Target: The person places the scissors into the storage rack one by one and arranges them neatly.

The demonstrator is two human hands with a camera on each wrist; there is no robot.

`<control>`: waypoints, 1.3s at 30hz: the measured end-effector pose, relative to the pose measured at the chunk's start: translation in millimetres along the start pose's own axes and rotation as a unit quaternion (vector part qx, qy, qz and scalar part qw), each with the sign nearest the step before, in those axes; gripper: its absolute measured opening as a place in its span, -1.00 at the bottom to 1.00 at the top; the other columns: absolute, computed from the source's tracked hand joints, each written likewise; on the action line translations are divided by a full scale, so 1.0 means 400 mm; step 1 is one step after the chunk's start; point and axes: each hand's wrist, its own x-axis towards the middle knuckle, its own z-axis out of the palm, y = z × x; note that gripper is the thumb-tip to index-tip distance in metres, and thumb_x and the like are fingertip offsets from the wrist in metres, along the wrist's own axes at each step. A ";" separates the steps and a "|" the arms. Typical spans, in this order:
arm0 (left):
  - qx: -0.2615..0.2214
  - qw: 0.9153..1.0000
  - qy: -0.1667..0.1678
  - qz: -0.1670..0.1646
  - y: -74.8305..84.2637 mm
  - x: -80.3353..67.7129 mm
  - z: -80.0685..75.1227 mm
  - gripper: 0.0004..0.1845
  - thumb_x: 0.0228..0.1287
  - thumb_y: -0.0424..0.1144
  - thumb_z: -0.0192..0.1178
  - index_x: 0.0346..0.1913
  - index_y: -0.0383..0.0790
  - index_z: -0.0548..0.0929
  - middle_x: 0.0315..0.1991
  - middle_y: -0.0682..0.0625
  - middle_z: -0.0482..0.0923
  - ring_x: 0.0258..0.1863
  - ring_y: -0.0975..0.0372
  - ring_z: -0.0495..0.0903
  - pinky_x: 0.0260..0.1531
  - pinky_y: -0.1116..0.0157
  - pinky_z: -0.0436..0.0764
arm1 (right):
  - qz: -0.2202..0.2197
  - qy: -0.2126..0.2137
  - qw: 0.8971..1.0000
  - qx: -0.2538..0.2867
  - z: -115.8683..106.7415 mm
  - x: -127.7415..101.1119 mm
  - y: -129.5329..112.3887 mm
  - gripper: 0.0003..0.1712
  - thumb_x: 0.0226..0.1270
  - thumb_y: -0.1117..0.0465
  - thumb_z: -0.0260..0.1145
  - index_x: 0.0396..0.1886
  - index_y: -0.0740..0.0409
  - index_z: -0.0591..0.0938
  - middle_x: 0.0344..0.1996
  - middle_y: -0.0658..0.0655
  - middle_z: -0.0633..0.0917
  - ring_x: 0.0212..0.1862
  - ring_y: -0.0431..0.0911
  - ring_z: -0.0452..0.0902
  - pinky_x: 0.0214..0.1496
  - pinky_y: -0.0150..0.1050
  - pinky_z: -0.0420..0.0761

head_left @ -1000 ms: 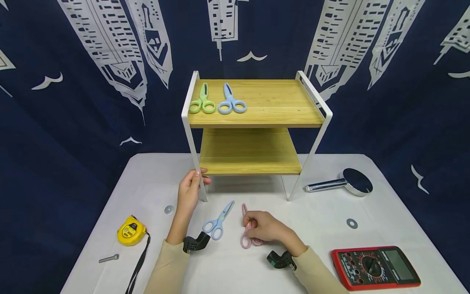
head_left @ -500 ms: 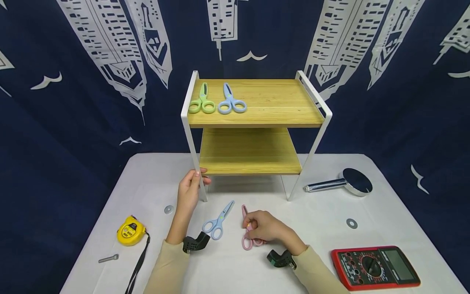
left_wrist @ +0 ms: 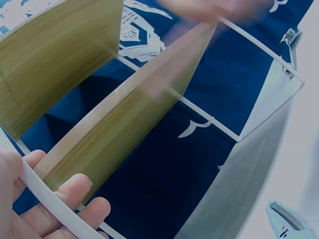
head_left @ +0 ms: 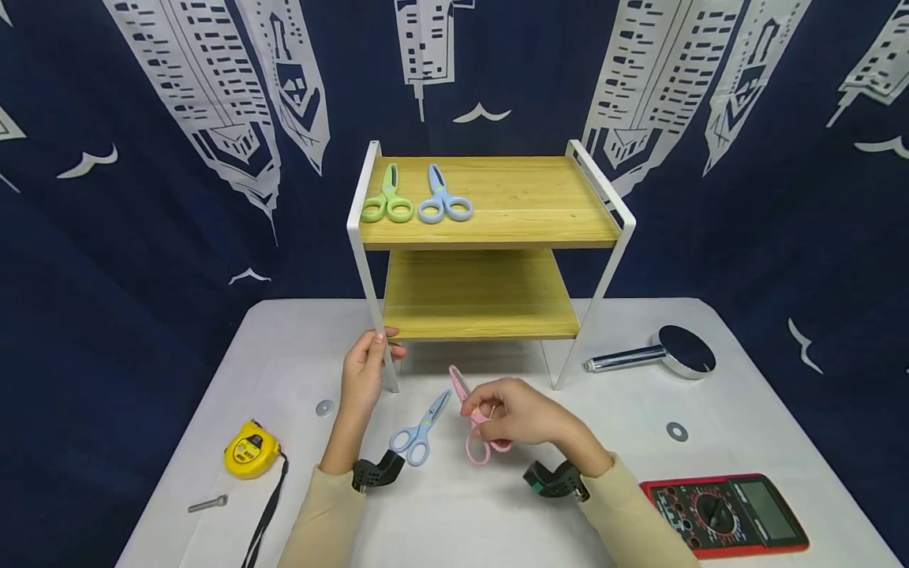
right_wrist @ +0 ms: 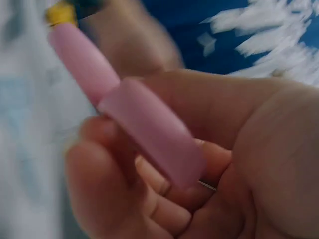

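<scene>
Right hand [head_left: 514, 414] pinching pink scissors [head_left: 474, 422], fingers curled round the handle loops, blades tilted up toward the rack [head_left: 369, 260]; lifted just above the white table [head_left: 746, 394], near its middle. Left hand [head_left: 364, 371] wrapped round the rack's front-left white leg, thumb on one side, fingers on the other. Blue scissors [head_left: 420, 428] flat on the table between both hands, a small mark near the pivot too tiny to read. Green scissors [head_left: 387, 197] and another blue pair [head_left: 443, 197] side by side at the top shelf's left edge. Yellow tape measure [head_left: 248, 451] toward the table's front-left edge, label unreadable. Red multimeter [head_left: 724, 514] at the front-right corner, dial markings illegible.
</scene>
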 end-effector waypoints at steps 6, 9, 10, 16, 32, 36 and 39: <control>-0.006 1.000 0.000 0.006 -0.005 0.001 -0.001 -0.65 0.65 -0.26 -0.11 0.04 -0.47 0.62 -0.34 -0.31 0.74 -0.35 0.43 0.70 -0.13 0.42 0.59 | -0.097 0.027 0.993 -0.060 -0.118 -0.054 -0.222 -0.73 0.25 0.47 0.36 -0.05 0.27 0.68 -0.45 0.07 0.66 -0.58 -0.26 0.45 -0.53 -0.37 0.50; 0.003 1.000 0.001 0.008 -0.008 0.002 -0.001 -0.64 0.65 -0.25 -0.11 0.04 -0.47 0.62 -0.32 -0.36 0.73 -0.34 0.43 0.70 -0.13 0.43 0.59 | -0.146 0.079 0.980 -0.108 -0.178 -0.067 -0.316 -0.74 0.26 0.46 0.40 -0.06 0.25 0.70 -0.42 0.10 0.68 -0.56 -0.22 0.49 -0.53 -0.35 0.53; 0.005 1.000 0.002 0.009 -0.010 0.003 -0.002 -0.64 0.65 -0.25 -0.11 0.04 -0.47 0.62 -0.32 -0.36 0.73 -0.34 0.44 0.69 -0.12 0.44 0.59 | -0.156 0.096 0.976 -0.114 -0.198 -0.066 -0.345 -0.75 0.26 0.46 0.40 -0.05 0.27 0.70 -0.39 0.12 0.68 -0.55 -0.20 0.50 -0.53 -0.35 0.54; 0.004 1.000 0.011 0.015 -0.008 0.006 -0.004 -0.64 0.65 -0.27 -0.11 0.04 -0.49 0.61 -0.37 -0.26 0.75 -0.35 0.45 0.69 -0.14 0.44 0.57 | -0.115 0.196 0.963 -0.142 -0.325 0.005 -0.446 -0.71 0.32 0.42 0.35 0.03 0.36 0.67 -0.37 0.24 0.66 -0.53 -0.11 0.56 -0.47 -0.35 0.61; -0.012 1.000 0.004 0.021 -0.010 0.005 0.000 -0.64 0.64 -0.28 -0.11 0.03 -0.52 0.60 -0.44 -0.02 0.75 -0.35 0.42 0.69 -0.14 0.45 0.56 | 0.051 0.279 0.910 -0.303 -0.432 0.162 -0.431 -0.64 0.39 0.04 0.30 0.10 0.02 0.73 -0.16 0.20 0.75 -0.12 -0.02 0.51 -0.15 -0.24 0.36; -0.008 1.000 0.005 0.022 -0.009 0.005 0.000 -0.65 0.64 -0.29 -0.11 0.03 -0.52 0.60 -0.43 -0.06 0.76 -0.36 0.43 0.69 -0.14 0.44 0.57 | 0.002 0.309 0.896 -0.319 -0.412 0.176 -0.410 -0.69 0.36 0.08 0.32 -0.03 0.10 0.79 -0.21 0.22 0.78 -0.20 0.00 0.52 -0.20 -0.25 0.36; -0.005 1.000 0.003 0.022 -0.010 0.004 0.000 -0.65 0.64 -0.29 -0.12 0.03 -0.52 0.60 -0.39 -0.23 0.75 -0.36 0.43 0.68 -0.15 0.43 0.57 | -0.027 0.318 0.890 -0.325 -0.402 0.180 -0.396 -0.69 0.38 0.13 0.28 -0.05 0.16 0.81 -0.17 0.24 0.81 -0.19 0.01 0.55 -0.19 -0.24 0.36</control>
